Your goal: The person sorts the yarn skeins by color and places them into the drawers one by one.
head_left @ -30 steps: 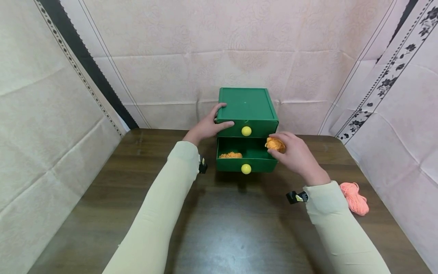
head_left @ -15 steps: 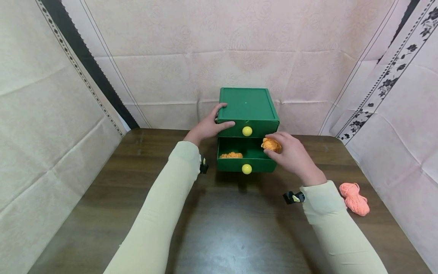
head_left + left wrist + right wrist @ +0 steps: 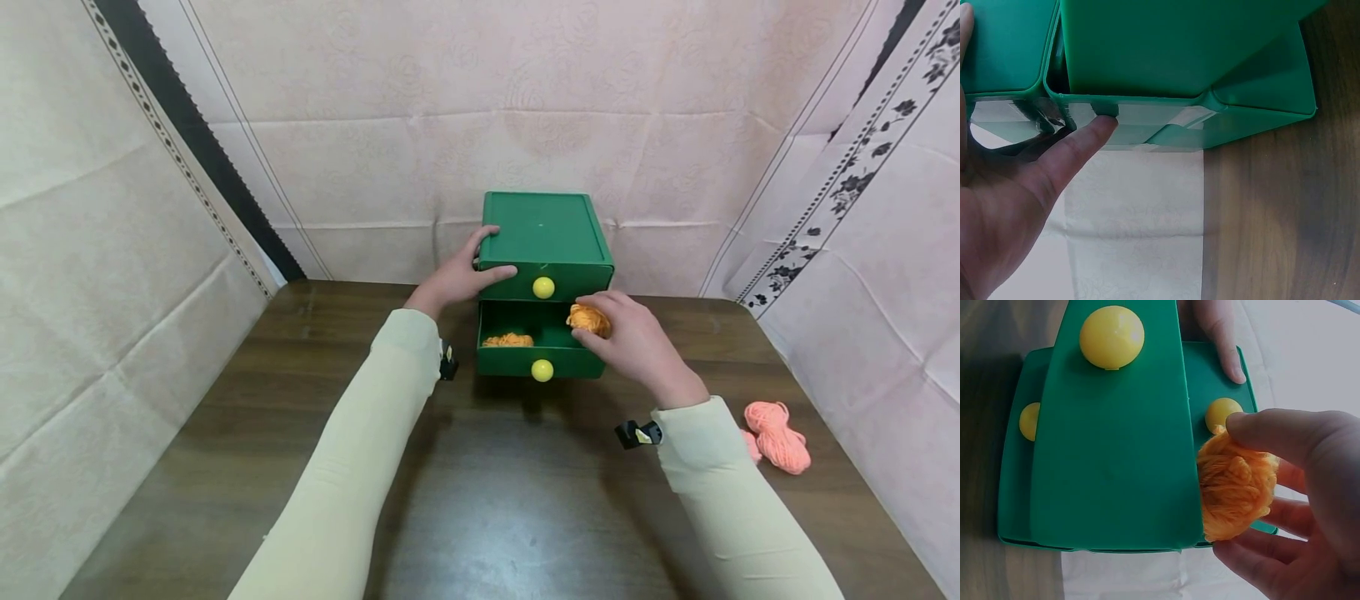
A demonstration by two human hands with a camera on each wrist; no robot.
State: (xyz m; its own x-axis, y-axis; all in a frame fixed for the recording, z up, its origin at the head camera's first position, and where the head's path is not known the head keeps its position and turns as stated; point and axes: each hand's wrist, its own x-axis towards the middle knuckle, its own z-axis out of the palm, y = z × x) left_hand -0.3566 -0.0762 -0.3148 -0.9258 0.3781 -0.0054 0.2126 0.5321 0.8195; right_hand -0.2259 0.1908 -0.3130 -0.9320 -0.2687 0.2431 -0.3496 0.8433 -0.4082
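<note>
Your right hand (image 3: 637,337) has shifted left, pinching the orange yarn skein (image 3: 587,319) right of frame centre, over the lower drawer (image 3: 506,363); long axis near-vertical in the right-wrist view. Your left hand (image 3: 455,279), thumb extended, touches the left of the green cabinet (image 3: 547,227).

Both arms of the person reach forward from the lower edge of the head view: the left arm (image 3: 337,467) slants inward to the right, the right arm (image 3: 738,508) inward to the left. Pale sleeves (image 3: 405,333) cover them nearly to the wrists (image 3: 686,390). The left hand (image 3: 452,282) lies somewhat farther forward; its thumb (image 3: 1079,145) is stretched out, well apart from the index finger (image 3: 480,237), which is bent lightly. The right hand (image 3: 633,337) makes a pinch: its thumb stands opposite to the other fingers (image 3: 1254,555), which are curved and a little spread. The two hands are apart from each other.
</note>
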